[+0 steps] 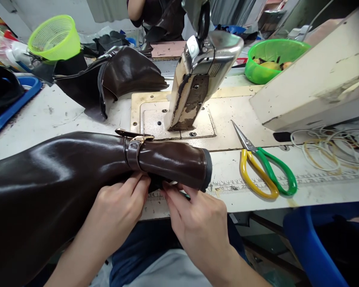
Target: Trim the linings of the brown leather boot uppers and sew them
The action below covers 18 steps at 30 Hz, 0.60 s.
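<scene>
A long dark brown leather boot upper (62,171) lies across the near edge of the white table (257,187), with a strap and gold buckle (137,144) around it. My left hand (119,209) pinches the lower edge of the leather just below the buckle. My right hand (197,223) is closed on the same edge from the right, fingertips under the leather; something thin and dark shows at its fingers, too small to name.
Scissors with yellow and green handles (266,169) lie right of the boot. A post-bed sewing machine (197,71) stands behind. Another brown leather piece (119,77), a yellow-green basket (54,38), a green bowl (272,59), loose cords (332,149) and a blue chair (311,247) surround. Another person stands at the far side.
</scene>
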### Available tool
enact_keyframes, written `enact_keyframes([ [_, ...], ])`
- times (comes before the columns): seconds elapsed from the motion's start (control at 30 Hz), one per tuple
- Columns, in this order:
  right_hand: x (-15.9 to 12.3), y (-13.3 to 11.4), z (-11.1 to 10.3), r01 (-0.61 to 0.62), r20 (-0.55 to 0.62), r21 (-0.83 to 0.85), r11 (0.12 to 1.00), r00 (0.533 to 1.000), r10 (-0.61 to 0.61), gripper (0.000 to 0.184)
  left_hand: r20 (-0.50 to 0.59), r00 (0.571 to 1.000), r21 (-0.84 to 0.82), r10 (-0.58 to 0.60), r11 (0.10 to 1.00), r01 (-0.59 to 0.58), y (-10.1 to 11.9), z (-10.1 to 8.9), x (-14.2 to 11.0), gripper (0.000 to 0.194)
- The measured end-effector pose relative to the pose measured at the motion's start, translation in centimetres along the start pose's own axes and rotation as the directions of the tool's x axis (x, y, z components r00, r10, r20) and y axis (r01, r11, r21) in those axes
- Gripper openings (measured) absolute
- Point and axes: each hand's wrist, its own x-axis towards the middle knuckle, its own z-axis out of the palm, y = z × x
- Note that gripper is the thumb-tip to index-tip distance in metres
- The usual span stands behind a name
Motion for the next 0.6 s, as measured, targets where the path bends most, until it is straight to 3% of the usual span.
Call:
enact_keyframes([
  [0.1,-0.15,0.19,0.26,-0.029,0.006,0.036,0.999,1.0,0.029,0.022,-0.003,1.0,0.003,-0.018,1.0,0.018,0.04,0.04,0.2,0.032],
  [0.3,-0.49,0.41,0.64,-0.057,0.004,0.067,0.996,0.998,0.057,0.021,0.105,0.994,-0.1,0.024,0.995,-0.013,-0.51,-0.19,0.02,0.046],
  [0.6,-0.25,0.55,0.42,-0.027,-0.029,0.092,0.995,0.999,0.029,0.022,0.014,0.999,-0.06,0.03,0.998,-0.029,-0.28,0.0,0.05,0.033],
])
